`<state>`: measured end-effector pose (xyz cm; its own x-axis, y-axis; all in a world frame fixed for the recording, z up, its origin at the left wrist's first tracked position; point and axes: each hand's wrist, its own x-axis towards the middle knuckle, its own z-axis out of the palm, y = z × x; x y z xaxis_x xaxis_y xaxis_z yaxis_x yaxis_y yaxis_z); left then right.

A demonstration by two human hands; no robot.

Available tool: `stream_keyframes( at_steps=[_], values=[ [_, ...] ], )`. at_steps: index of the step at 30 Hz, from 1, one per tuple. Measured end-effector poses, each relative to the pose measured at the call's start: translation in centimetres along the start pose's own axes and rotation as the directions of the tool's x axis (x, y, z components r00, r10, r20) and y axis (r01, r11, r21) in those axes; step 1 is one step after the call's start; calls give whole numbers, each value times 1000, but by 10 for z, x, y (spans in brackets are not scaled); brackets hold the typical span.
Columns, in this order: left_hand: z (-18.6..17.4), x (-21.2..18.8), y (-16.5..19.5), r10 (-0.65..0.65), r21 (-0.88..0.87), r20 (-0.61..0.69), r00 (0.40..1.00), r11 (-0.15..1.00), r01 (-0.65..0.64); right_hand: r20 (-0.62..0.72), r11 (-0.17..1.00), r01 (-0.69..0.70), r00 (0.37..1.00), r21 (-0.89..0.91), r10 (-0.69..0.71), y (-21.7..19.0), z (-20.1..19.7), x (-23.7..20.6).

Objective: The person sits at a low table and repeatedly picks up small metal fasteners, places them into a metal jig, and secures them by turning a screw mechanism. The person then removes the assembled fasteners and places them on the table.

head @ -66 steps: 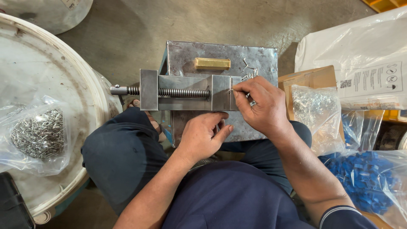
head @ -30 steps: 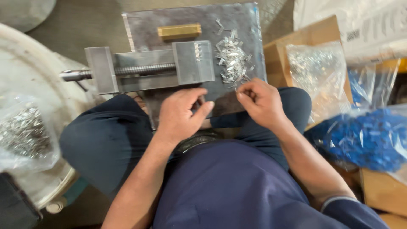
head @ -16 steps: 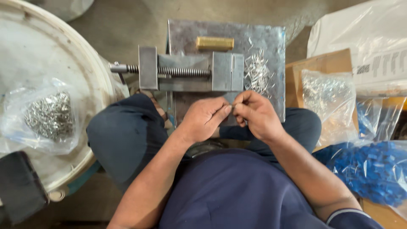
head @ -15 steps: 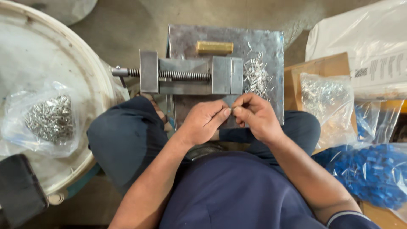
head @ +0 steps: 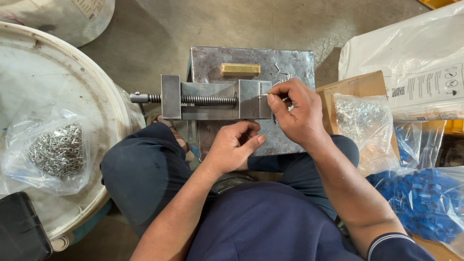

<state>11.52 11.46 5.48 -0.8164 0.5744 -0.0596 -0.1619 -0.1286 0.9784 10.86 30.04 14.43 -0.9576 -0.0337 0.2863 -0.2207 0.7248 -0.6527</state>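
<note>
A grey steel vise [head: 212, 99] with a threaded screw lies across a shiny metal box [head: 295, 60] in front of my knees. My right hand [head: 297, 113] is at the vise's right jaw, with thumb and forefinger pinching a small metal pin [head: 263, 94] against the jaw's toothed edge. My left hand [head: 234, 147] rests just below the vise, fingers loosely curled, and I see nothing in it. A brass block [head: 240, 69] and a few loose pins [head: 280, 72] lie on the box top behind the vise.
A big white drum lid [head: 43, 77] at left carries a clear bag of metal pins [head: 55, 152]. At right are a cardboard box [head: 348, 87], a bag of metal parts [head: 360, 121], a bag of blue plastic pieces [head: 425, 198] and a white sack [head: 411, 53].
My right hand has moved up from in front of my lap to the vise's right jaw with a pin. My left hand has stayed low and parted from the right.
</note>
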Motion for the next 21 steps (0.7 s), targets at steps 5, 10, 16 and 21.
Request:
stream_keyframes(
  at_steps=[5,10,16,21],
  values=[
    [0,-1,5,-27,35,2,1000,999,27,58,999,-25,998,-40,27,-2,-2,4],
    [0,0,9,-65,67,9,998,996,64,89,998,-40,995,-38,43,-3,-3,6],
    [1,0,7,-27,91,5,1000,996,27,103,999,-42,994,-33,45,-6,-2,9],
    [0,0,6,21,78,4,1000,997,-21,56,997,27,998,-76,-22,-3,-6,2]
  ],
)
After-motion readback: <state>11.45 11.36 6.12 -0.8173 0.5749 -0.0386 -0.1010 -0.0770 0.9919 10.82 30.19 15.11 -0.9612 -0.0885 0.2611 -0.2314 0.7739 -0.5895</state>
